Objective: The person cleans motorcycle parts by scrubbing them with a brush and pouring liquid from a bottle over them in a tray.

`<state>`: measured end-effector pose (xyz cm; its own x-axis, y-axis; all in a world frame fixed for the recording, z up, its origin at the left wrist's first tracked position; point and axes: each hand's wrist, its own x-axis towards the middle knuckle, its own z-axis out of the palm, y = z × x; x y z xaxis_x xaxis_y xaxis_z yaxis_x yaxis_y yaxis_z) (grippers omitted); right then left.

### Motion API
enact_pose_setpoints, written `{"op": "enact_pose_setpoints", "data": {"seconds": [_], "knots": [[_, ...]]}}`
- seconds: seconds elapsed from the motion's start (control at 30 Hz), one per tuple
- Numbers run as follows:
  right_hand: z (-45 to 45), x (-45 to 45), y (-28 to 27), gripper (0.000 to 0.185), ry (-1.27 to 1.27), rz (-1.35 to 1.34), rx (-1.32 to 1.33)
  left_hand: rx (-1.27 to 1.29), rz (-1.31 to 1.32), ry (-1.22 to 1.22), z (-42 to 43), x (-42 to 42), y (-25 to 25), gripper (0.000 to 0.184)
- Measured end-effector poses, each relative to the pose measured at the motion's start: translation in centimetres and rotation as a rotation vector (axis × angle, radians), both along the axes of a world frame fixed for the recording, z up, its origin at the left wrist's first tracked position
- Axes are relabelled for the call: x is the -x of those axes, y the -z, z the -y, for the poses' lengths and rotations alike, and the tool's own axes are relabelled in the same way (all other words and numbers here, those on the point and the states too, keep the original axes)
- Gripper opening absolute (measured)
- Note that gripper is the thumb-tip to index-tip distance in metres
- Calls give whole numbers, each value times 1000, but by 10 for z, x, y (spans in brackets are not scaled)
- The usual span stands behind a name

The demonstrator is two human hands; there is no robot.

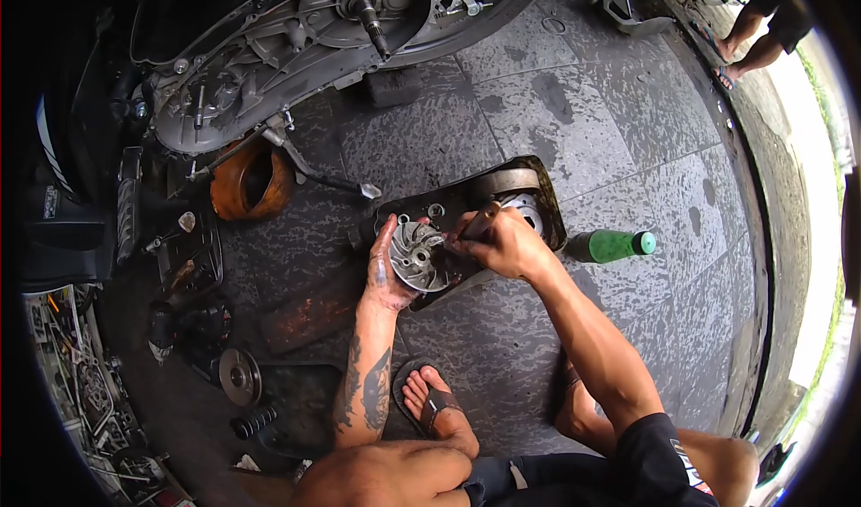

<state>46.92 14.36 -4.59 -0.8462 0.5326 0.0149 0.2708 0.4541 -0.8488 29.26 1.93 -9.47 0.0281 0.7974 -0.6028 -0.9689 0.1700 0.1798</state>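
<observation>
My left hand (384, 269) is wrapped round a round metal disc with curved fins (420, 256), its finned face turned up. From the right, my right hand (507, 242) grips a brush-like tool with a brown handle (481, 222), its far end close to the disc's right edge. What that end looks like is hard to make out. Both hands are above a dark rectangular tray (558, 209), which holds a ring-shaped metal part (505, 182) and another round part partly hidden by my right hand. A small metal ring (436, 210) lies near the disc.
An opened engine casing (296, 59) with a wheel fills the top. A green bottle (612, 245) lies right of the tray. At left are an orange-brown housing (251, 182), a metal disc (240, 377) and many tools. Another person's legs (749, 50) show at top right.
</observation>
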Motion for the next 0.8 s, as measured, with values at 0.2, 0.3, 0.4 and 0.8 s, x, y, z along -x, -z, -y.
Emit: {"op": "enact_pose_setpoints", "data": {"seconds": [0.2, 0.3, 0.4, 0.8], "knots": [[24, 1, -5, 13, 145, -255, 34, 17, -24, -35, 5, -6, -17, 49], [27, -4, 2, 14, 81, 23, -87, -76, -124, -137, 3, -7, 4, 38], [22, -2, -6, 14, 318, 79, -60, -110, -237, -186, 5, -13, 10, 49], [28, 7, -9, 14, 535, -429, 432, -373, -1499, 796, 94, -68, -264, 16]]}}
